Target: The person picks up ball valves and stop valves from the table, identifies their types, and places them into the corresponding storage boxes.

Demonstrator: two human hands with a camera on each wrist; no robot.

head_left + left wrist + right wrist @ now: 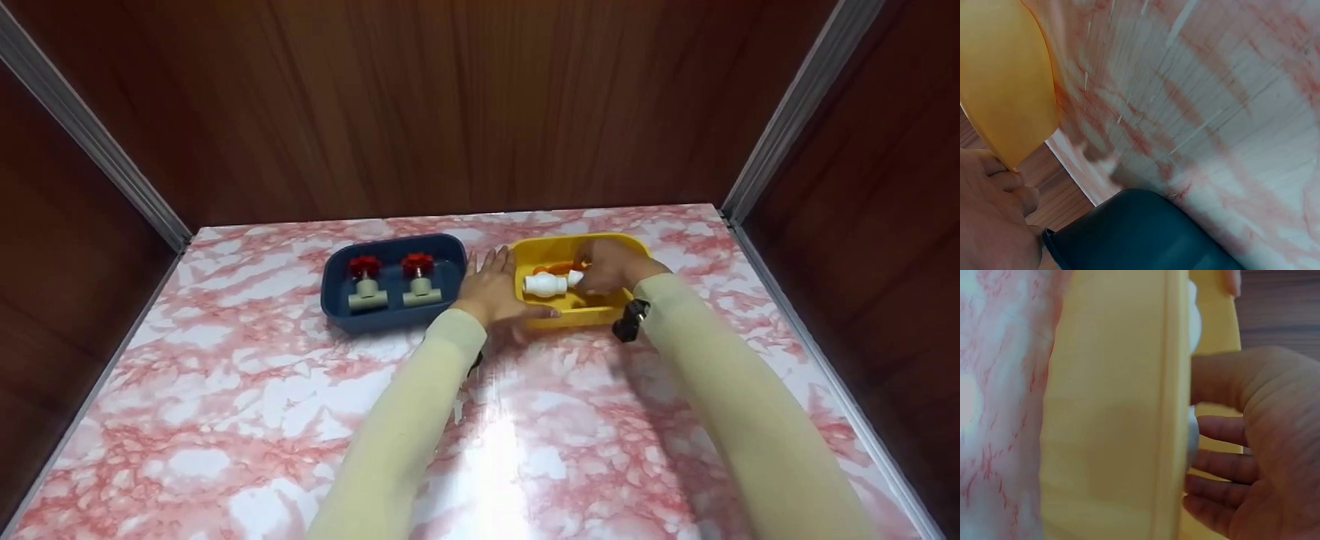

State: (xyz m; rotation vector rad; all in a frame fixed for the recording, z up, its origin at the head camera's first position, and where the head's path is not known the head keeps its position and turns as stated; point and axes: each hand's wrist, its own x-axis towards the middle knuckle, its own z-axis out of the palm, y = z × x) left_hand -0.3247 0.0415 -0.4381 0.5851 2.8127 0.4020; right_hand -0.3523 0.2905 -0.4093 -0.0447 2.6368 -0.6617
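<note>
My right hand [604, 266] reaches into the yellow bin [570, 319]. Thumb and fingers close around a white plastic valve [1192, 436], mostly hidden behind the bin wall and the hand; in the head view its white end [575, 277] sticks out tilted. Just left of it in the same bin lies a white ball valve [545, 284] with an orange handle [553, 268]. Between the two bins is my left hand [491, 289], its fingers extended and its thumb over the yellow bin's front rim. In the left wrist view its fingers [1008, 183] touch the yellow bin's edge.
A dark blue bin [394, 321] stands left of the yellow one, holding a grey stop valve [367, 296] and another grey stop valve [421, 291], both with red handwheels. Under them is a red-and-white marbled table [225, 405]. Wood-look panels [480, 112] rise behind and at the sides.
</note>
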